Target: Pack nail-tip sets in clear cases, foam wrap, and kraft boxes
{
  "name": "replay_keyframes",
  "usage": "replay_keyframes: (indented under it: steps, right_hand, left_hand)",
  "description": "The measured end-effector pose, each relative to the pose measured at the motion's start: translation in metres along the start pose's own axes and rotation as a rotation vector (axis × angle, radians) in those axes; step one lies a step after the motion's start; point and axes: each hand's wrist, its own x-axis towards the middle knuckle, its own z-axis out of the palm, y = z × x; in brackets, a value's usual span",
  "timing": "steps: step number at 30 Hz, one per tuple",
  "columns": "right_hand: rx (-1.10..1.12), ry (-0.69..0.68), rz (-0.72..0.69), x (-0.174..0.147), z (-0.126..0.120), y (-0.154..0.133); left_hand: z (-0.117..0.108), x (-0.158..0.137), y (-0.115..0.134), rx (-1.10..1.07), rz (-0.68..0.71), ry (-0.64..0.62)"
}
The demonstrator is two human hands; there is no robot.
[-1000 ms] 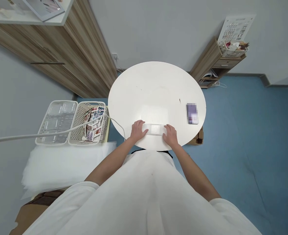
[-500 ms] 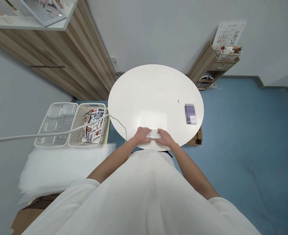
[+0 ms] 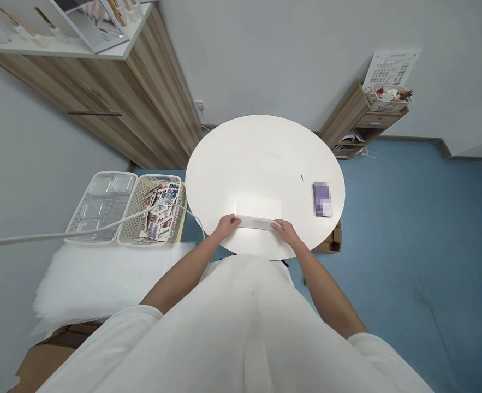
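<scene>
A long, narrow white strip, like a folded cloth or pouch, lies near the front edge of the round white table. My left hand pinches its left end and my right hand pinches its right end, so the strip is stretched flat between them. A small purple card or box lies on the table to the right, well clear of both hands.
Left of the table, two white baskets sit on a padded surface: one holds clear trays, the other holds colourful packets. A white cable crosses them. A wooden cabinet stands back left, a small wooden shelf unit back right.
Half a second ago my hands were close together on the bunched white piece. They have moved apart, and the strip is spread out long between them. The camera has shifted slightly.
</scene>
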Motion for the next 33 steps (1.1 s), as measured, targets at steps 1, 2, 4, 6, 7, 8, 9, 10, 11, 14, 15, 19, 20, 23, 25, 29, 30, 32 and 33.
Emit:
replay_keyframes:
  steps: [1,2,4,6,7,8,9,10,11,14,15,19,20,23,25,29,30,32,33]
  right_hand:
    - [-0.004,0.03,0.022,0.002,0.001,0.003]
    - [-0.009,0.055,0.041,0.003,0.002,0.005]
    - [-0.023,0.097,0.08,0.006,0.005,0.008]
    - [-0.053,0.145,0.127,0.009,0.009,0.01]
    - [-0.078,0.174,0.146,0.01,0.011,0.011]
    - [-0.108,0.202,0.155,0.011,0.013,0.011]
    - [-0.139,0.227,0.158,0.012,0.015,0.011]
    - [-0.17,0.247,0.156,0.013,0.017,0.011]
    - [-0.203,0.261,0.155,0.014,0.018,0.011]
    - [-0.282,0.289,0.171,0.015,0.022,0.012]
    - [-0.294,0.297,0.179,0.014,0.023,0.012]
    - [-0.244,0.381,0.176,0.007,0.025,0.016]
    - [-0.215,0.406,0.175,0.005,0.025,0.017]
    - [-0.111,0.416,0.195,-0.003,0.028,0.019]
    - [-0.038,0.395,0.23,-0.004,0.03,0.019]
    - [0.095,0.38,0.332,0.005,0.028,0.017]
    - [0.123,0.358,0.346,0.008,0.026,0.016]
    - [0.155,0.284,0.359,0.013,0.023,0.013]
    - [0.154,0.257,0.359,0.014,0.022,0.011]
  left_hand:
    - [0.001,0.002,-0.002,-0.017,-0.021,0.022]
    - [0.002,0.003,-0.003,-0.027,-0.041,0.045]
    - [0.005,0.006,-0.002,-0.028,-0.077,0.085]
    - [0.007,0.008,0.0,-0.014,-0.111,0.117]
    - [0.008,0.009,0.001,0.001,-0.128,0.128]
    - [0.009,0.009,0.003,0.021,-0.144,0.135]
    - [0.009,0.01,0.004,0.042,-0.158,0.141]
    - [0.01,0.01,0.004,0.064,-0.17,0.144]
    - [0.011,0.01,0.005,0.087,-0.181,0.143]
    - [0.013,0.008,0.007,0.173,-0.207,0.122]
    - [0.013,0.006,0.007,0.207,-0.205,0.118]
    - [0.015,-0.002,0.012,0.308,-0.11,0.218]
    - [0.017,-0.005,0.015,0.333,-0.069,0.25]
    - [0.024,-0.01,0.028,0.423,0.117,0.201]
    - [0.032,-0.011,0.036,0.465,0.271,0.065]
    - [0.047,-0.01,0.042,0.521,0.394,-0.088]
    - [0.05,-0.009,0.042,0.527,0.398,-0.094]
    - [0.052,-0.009,0.039,0.534,0.412,-0.095]
    - [0.052,-0.008,0.038,0.539,0.421,-0.094]
